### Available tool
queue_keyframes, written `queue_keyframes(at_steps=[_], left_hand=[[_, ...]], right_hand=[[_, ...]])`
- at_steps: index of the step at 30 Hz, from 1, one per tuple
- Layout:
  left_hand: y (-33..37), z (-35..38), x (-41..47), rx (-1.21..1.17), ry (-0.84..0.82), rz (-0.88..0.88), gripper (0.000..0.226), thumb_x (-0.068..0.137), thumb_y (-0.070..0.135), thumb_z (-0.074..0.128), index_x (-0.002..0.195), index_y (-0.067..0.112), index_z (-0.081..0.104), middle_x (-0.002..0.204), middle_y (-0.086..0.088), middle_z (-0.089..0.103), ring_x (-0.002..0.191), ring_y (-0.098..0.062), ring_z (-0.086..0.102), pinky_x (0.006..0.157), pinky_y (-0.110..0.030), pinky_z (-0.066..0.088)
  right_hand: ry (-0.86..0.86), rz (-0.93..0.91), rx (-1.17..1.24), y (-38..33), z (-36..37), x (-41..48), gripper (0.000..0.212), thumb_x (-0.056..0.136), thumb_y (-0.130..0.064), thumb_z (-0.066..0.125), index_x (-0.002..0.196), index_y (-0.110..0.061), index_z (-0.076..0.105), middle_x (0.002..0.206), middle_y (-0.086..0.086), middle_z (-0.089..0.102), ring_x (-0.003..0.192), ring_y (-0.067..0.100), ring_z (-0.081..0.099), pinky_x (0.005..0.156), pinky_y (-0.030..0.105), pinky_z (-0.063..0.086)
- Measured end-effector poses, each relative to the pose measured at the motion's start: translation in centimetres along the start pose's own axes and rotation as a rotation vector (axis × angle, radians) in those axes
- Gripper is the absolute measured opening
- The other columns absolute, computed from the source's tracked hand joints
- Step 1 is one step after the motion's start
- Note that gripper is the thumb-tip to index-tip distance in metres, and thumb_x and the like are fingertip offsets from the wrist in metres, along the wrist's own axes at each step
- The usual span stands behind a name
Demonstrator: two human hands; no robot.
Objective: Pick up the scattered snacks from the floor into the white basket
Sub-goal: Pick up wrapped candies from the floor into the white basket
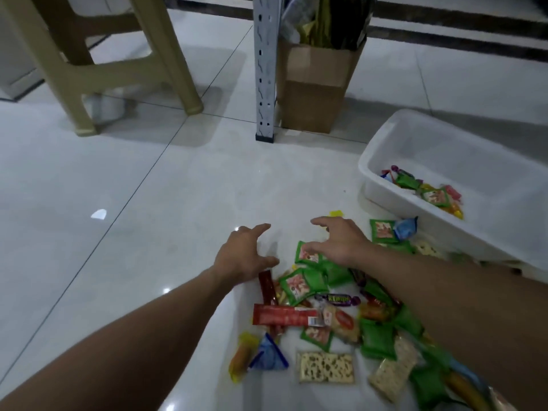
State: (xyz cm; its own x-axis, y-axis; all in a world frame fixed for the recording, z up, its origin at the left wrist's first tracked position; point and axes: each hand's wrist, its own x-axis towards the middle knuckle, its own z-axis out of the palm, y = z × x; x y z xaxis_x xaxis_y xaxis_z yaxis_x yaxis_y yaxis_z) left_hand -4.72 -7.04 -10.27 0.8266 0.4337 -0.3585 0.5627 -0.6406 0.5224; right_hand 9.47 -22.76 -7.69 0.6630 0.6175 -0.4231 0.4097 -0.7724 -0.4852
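**Desk:** What do you have, starting from the left?

**Operator:** At ten o'clock I see a beige plastic stool (89, 69) on the glossy tiled floor (118, 203). The left hand (246, 253) is just below centre, fingers spread and loosely bent, holding nothing. It hovers at the pile's far-left edge, above a dark red stick packet (267, 287).

**Desk:** And straight ahead?

**Operator:** At twelve o'clock there is a grey perforated rack post (264, 69), with a cardboard box (311, 93) just beside it.

**Desk:** What do the snacks look like?

**Operator:** The snacks (341, 318) lie in a loose heap at five o'clock. Most are green packets (299, 284) with a pale picture panel. I also see a red bar wrapper (281, 315), a blue triangular packet (268, 354), a clear-wrapped speckled cracker (326, 367) and a purple twist candy (339, 298). Many overlap.

**Desk:** Right hand?

**Operator:** The right hand (341, 241) is also spread wide, palm down, gripping nothing. It is over the farthest green packet, and I cannot tell whether it touches it.

**Desk:** Basket?

**Operator:** The white basket (430, 143) sits on the floor at three o'clock, near the heap. A few wrapped snacks are in its near-left corner, and a green and a blue packet lie just outside its near wall.
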Motion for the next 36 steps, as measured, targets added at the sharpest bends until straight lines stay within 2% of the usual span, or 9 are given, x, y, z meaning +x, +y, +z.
queue_keyframes(at_steps=[5,8,10,17,22,25,30,32,36], left_hand=[[-1.6,1.9,-1.2,0.104,-0.066,-0.059,0.098,0.065,0.060,0.076,0.146,0.034,0.027,0.133,-0.006,0.041,0.126,-0.024,0.036,0.100,-0.041,0.042],[-2.3,2.7,-1.6,0.121,-0.075,-0.078,0.103,0.059,0.063,0.077,0.145,0.033,0.028,0.133,-0.004,0.040,0.126,-0.023,0.035,0.100,-0.039,0.042],[-2.6,3.3,-1.8,0.128,-0.061,-0.080,0.101,0.059,0.062,0.078,0.143,0.031,0.030,0.132,-0.002,0.040,0.124,-0.022,0.035,0.099,-0.037,0.041],[-3.1,3.6,-1.4,-0.084,0.051,-0.117,0.068,0.072,0.026,0.081,0.131,0.017,0.047,0.118,-0.006,0.043,0.114,-0.022,0.039,0.092,-0.026,0.039],[-3.5,3.6,-1.1,-0.185,0.119,-0.141,0.047,0.078,0.012,0.074,0.121,0.015,0.055,0.106,-0.004,0.048,0.092,-0.015,0.047,0.078,-0.021,0.035],[-3.8,3.6,-0.9,-0.230,0.151,-0.147,0.033,0.081,0.004,0.069,0.111,0.015,0.061,0.096,-0.001,0.057,0.091,-0.019,0.057,0.075,-0.021,0.040],[-3.7,3.2,-0.6,-0.282,0.180,-0.133,0.028,0.085,0.006,0.067,0.110,0.017,0.062,0.087,0.000,0.061,0.081,-0.015,0.056,0.073,-0.025,0.044],[-3.5,2.9,-0.4,-0.309,0.190,-0.124,0.025,0.087,0.010,0.065,0.110,0.017,0.062,0.087,-0.001,0.059,0.081,-0.017,0.056,0.076,-0.028,0.048],[-2.9,2.3,0.0,-0.361,0.203,-0.094,0.023,0.089,0.016,0.064,0.111,0.019,0.062,0.091,-0.002,0.059,0.083,-0.020,0.058,0.075,-0.031,0.052]], right_hand=[[-0.201,-0.041,-0.176,-0.4,2.9,-0.1,0.115,0.054,-0.063,0.082,0.148,-0.026,0.028,0.156,0.002,0.025,0.142,0.023,0.026,0.115,0.038,0.029],[-0.253,-0.009,-0.228,-0.1,4.2,0.0,0.126,0.048,-0.064,0.084,0.151,-0.030,0.019,0.160,0.003,0.012,0.146,0.026,0.014,0.117,0.044,0.023],[-0.256,-0.006,-0.255,0.0,4.7,0.1,0.128,0.047,-0.062,0.085,0.151,-0.030,0.017,0.160,0.004,0.010,0.146,0.028,0.013,0.117,0.045,0.024],[-0.157,-0.047,-0.200,-0.4,5.4,0.4,0.104,0.064,-0.045,0.085,0.148,-0.020,0.028,0.141,0.006,0.039,0.130,0.025,0.038,0.105,0.040,0.040],[-0.119,-0.037,-0.191,-0.5,5.6,0.8,0.093,0.066,-0.039,0.085,0.142,-0.013,0.038,0.130,0.010,0.043,0.121,0.026,0.040,0.100,0.037,0.041],[-0.101,-0.011,-0.191,-0.4,5.6,1.1,0.087,0.062,-0.040,0.087,0.133,-0.011,0.046,0.124,0.009,0.043,0.116,0.025,0.041,0.098,0.036,0.042],[-0.072,0.027,-0.143,-0.3,5.4,1.5,0.102,0.057,-0.038,0.090,0.139,-0.012,0.036,0.134,0.008,0.040,0.125,0.025,0.039,0.100,0.035,0.041],[-0.059,0.029,-0.127,-0.4,5.3,1.6,0.097,0.056,-0.036,0.091,0.134,-0.011,0.040,0.130,0.008,0.042,0.120,0.024,0.042,0.096,0.033,0.043],[-0.019,0.016,-0.018,-0.5,5.2,1.8,0.078,0.053,-0.026,0.093,0.112,-0.016,0.043,0.113,0.005,0.050,0.099,0.019,0.050,0.076,0.027,0.041]])
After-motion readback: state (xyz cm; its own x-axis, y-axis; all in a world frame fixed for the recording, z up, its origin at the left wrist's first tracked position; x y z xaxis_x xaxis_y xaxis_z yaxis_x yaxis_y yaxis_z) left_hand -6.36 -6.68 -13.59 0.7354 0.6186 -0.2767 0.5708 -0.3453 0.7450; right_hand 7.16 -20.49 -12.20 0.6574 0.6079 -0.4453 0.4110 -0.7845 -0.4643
